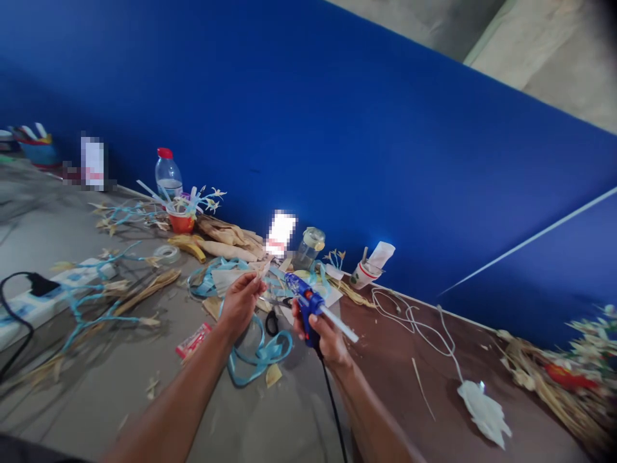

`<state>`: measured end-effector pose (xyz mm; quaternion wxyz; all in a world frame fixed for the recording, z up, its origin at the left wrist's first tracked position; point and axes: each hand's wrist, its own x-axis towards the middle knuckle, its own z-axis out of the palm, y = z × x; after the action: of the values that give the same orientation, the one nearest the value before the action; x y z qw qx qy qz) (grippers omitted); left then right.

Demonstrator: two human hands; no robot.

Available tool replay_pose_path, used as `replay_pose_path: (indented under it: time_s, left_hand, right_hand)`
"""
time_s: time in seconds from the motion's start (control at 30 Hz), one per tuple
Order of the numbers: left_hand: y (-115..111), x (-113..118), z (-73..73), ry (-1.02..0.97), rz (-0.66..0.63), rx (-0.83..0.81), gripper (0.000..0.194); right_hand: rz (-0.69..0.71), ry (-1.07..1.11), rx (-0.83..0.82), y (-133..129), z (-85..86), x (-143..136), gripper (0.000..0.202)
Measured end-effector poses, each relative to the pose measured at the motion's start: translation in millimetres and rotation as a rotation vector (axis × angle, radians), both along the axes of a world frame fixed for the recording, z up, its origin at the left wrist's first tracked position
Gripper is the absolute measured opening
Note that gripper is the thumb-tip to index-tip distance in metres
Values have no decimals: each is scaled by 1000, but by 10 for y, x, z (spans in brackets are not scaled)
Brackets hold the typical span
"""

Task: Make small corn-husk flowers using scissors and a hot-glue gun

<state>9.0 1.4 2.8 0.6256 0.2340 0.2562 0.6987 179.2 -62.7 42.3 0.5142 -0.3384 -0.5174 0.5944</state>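
My right hand (324, 331) is wrapped round the handle of a blue glue gun (308, 305). A whitish glue stick (340, 323) pokes out of its rear, and a black cord runs down from the handle. The nozzle points away and to the left, towards my left hand (243, 299). That hand is pinched on a small pale piece (261, 269), perhaps dried husk; its shape is unclear. Under and between my hands lie light blue ribbon (263, 360) and black-handled scissors (272, 323), partly hidden.
Blue-stemmed husk flowers (81, 305) and a white power strip (96, 270) lie on the left. Along the blue wall stand a red-capped bottle (168, 173), a red cup (182, 222), a clear jar (310, 247) and a white cup (364, 274). A white cable (419, 326) lies right.
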Motion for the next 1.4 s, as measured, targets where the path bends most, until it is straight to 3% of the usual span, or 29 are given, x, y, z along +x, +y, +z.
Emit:
replay_pose_path:
  time_s: [0.13,0.33,0.47,0.67,0.87,1.4]
  left_hand:
    - [6,-10,-17,18,19,-4,23]
    - [17,-9,-30,25,43,-18,23]
    - [9,-16,-17,45,44,-26,22]
    - [-2,-4,-2,38,44,-53,25]
    - [-6,-2,5,32,27,-75,24]
    - [-16,7,-32,16,-9,-78,22]
  right_hand:
    - [48,-94,-15,64,-66,-16,42]
    - [62,-316,121,88,-147,-9,50]
    - [44,-281,124,54,-191,-30,52]
    - [25,-325,68,35,-97,-37,52]
    - [-60,-461,186,48,-98,-43,54]
    - [-94,-482,350,124,-228,-60,49]
